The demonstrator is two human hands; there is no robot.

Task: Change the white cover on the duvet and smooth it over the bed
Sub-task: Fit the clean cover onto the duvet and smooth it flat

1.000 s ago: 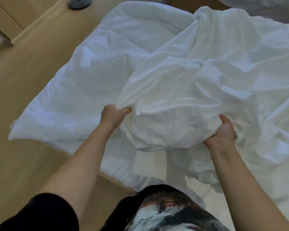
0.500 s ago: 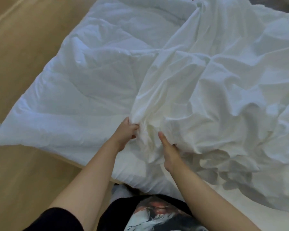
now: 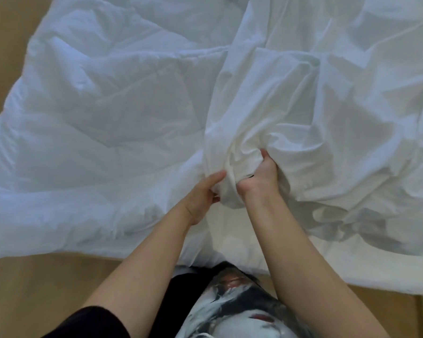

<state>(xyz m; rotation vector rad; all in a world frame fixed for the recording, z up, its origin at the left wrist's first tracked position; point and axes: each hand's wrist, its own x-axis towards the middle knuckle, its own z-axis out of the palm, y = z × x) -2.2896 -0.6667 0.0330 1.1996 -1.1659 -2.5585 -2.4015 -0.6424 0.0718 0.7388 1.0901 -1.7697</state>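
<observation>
Near the front edge of the duvet [image 3: 95, 123], a bunched fold of the white cover [image 3: 315, 106] is gripped by the left hand [image 3: 200, 196] and the right hand [image 3: 259, 178], which are held close together. Wooden floor [image 3: 34, 284] is seen beyond the duvet's left and front edges.

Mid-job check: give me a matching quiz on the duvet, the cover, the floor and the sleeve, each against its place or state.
Things: 1 quilted white duvet; 2 crumpled white fabric cover; 3 smooth tan floor; 4 black fabric sleeve.
Places: a bottom left, on the upper arm; b bunched up, at right; c along the view's left and bottom edges; d spread out, at left.
Pairs: 1-d; 2-b; 3-c; 4-a.
</observation>
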